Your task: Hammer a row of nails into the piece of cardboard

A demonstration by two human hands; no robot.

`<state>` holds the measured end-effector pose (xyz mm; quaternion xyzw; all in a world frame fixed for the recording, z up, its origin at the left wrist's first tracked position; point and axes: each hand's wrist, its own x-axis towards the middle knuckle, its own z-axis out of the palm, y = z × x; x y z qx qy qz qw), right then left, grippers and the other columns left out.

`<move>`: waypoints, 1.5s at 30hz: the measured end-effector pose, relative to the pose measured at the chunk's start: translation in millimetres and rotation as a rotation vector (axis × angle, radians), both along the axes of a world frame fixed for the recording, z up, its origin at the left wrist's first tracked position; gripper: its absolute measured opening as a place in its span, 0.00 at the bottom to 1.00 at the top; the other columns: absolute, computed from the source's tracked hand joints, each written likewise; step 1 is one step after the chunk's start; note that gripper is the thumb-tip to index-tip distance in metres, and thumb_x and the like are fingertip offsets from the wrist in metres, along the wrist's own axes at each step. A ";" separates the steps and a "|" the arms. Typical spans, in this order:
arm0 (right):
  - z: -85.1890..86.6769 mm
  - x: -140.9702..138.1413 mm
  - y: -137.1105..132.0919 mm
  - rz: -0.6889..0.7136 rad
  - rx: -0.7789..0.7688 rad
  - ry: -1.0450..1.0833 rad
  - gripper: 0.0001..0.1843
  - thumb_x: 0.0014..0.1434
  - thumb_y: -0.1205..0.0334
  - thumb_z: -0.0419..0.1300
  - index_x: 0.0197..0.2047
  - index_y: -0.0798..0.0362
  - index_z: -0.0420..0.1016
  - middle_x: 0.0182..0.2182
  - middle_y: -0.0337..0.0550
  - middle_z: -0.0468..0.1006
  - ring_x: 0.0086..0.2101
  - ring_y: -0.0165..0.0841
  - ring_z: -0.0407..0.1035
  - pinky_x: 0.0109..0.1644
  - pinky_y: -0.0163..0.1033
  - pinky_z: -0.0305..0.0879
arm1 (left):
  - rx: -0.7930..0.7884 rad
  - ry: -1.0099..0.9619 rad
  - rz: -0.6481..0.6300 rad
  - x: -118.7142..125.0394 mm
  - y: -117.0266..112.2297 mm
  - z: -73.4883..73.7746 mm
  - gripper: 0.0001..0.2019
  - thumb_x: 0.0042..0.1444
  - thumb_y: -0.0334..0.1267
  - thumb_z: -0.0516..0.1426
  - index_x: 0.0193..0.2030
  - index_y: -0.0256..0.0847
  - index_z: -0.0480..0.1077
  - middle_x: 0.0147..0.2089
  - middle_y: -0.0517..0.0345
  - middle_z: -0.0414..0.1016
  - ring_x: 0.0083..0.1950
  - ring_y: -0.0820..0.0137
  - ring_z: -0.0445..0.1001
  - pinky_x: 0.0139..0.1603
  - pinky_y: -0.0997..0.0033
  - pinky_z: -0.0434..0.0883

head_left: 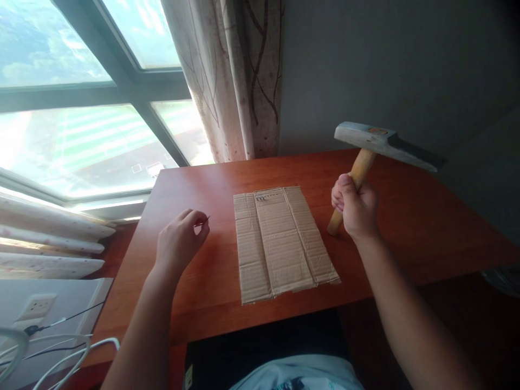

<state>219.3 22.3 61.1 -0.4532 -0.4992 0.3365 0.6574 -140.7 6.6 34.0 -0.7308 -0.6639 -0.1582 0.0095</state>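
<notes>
Clock directions are read from the cardboard, which lies flat at the centre of the table with its long side running 12 to 6.

**Left hand.** The left hand is at 9 o'clock, just beside the cardboard's left edge and above the table. The thumb and forefinger are pinched together on a nail. The other fingers are curled in. The nail is thin and dark, and its free end points toward 3 o'clock. It is clear of the cardboard.

**Right hand.** The right hand is at 3 o'clock, near the cardboard's right edge. All fingers are wrapped tightly around the wooden handle of a hammer, with the thumb on top. The grip sits about mid-handle. The handle butt shows below the fist, toward 7 o'clock. The metal head stands above the fist at 1 o'clock, over the far part of the table. The head is roughly level.

**Cardboard.** The sheet is creased lengthwise. A short row of small dark marks sits near the 12 o'clock edge. They are too small to identify.

**Surroundings.**
- A curtain hangs at 12 o'clock.
- A window is at 10 o'clock.
- A socket and white cables are at 8 o'clock, below table level.
</notes>
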 end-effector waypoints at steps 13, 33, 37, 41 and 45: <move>-1.5 -2.7 -0.5 0.004 -0.008 -0.005 0.29 0.61 0.41 0.62 0.21 0.50 0.55 0.16 0.31 0.54 0.17 0.22 0.49 0.18 0.32 0.45 | 0.202 -0.833 -0.071 50.1 49.1 21.1 0.06 0.53 0.39 0.61 0.36 0.40 0.72 0.33 0.59 0.76 0.34 0.73 0.75 0.40 0.72 0.76; -1.1 0.7 0.6 0.002 0.001 0.030 0.29 0.60 0.40 0.62 0.21 0.50 0.55 0.16 0.30 0.53 0.16 0.23 0.48 0.17 0.33 0.45 | 0.082 -0.916 -0.410 105.2 58.1 36.1 0.06 0.56 0.39 0.62 0.37 0.38 0.76 0.34 0.56 0.79 0.35 0.72 0.77 0.41 0.70 0.77; -1.8 3.4 1.9 -0.020 0.004 0.018 0.31 0.59 0.38 0.61 0.21 0.49 0.53 0.16 0.30 0.52 0.16 0.22 0.48 0.16 0.33 0.44 | 0.130 -0.787 -0.421 115.0 65.8 26.8 0.06 0.57 0.38 0.60 0.36 0.38 0.77 0.35 0.55 0.81 0.36 0.71 0.78 0.43 0.68 0.77; -1.5 4.6 2.4 -0.031 0.016 0.021 0.30 0.59 0.38 0.61 0.22 0.49 0.54 0.16 0.30 0.52 0.15 0.22 0.48 0.16 0.32 0.45 | 0.158 -0.691 -0.404 111.9 61.5 22.3 0.06 0.57 0.37 0.59 0.37 0.39 0.77 0.36 0.55 0.82 0.37 0.70 0.79 0.43 0.69 0.76; -0.4 3.2 2.1 -0.021 0.008 0.032 0.29 0.59 0.39 0.62 0.22 0.49 0.54 0.16 0.30 0.52 0.15 0.22 0.48 0.16 0.33 0.45 | 0.147 -0.676 -0.412 110.3 58.2 23.2 0.06 0.58 0.38 0.59 0.36 0.39 0.77 0.37 0.56 0.82 0.37 0.70 0.79 0.42 0.71 0.75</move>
